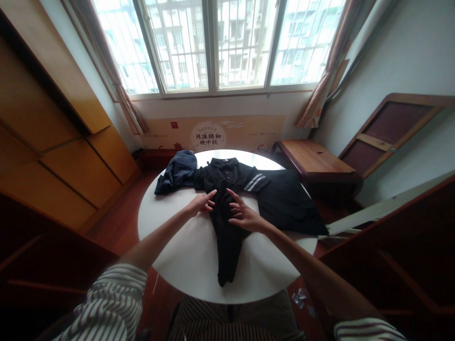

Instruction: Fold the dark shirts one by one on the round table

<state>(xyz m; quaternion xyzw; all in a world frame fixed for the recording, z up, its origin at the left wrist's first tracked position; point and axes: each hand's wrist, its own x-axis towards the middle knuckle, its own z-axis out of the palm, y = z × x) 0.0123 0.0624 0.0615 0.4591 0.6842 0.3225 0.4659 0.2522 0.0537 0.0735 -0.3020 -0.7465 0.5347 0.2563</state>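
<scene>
A black short-sleeved polo shirt (pixel 227 237) lies bunched down the middle of the round white table, its collar toward the window. White stripes mark its right sleeve. My left hand (pixel 203 203) is over the shirt's left edge, fingers apart and index finger stretched forward. On the other side my right hand (pixel 245 214) hovers at the shirt, thumb and fingers spread, with nothing between them. Whether the fingertips touch the cloth is hard to tell. Dark navy folded cloth (pixel 179 168) rests at the table's back left. A flat black cloth (pixel 287 199) spreads over the right side, beside the striped sleeve.
The white table (pixel 170 227) stands before a barred window (pixel 213 47). A low wooden table (pixel 316 158) is at the back right, and wooden cabinets (pixel 78 175) line the left wall. Small clear plastic pieces (pixel 300 298) lie on the floor at the right.
</scene>
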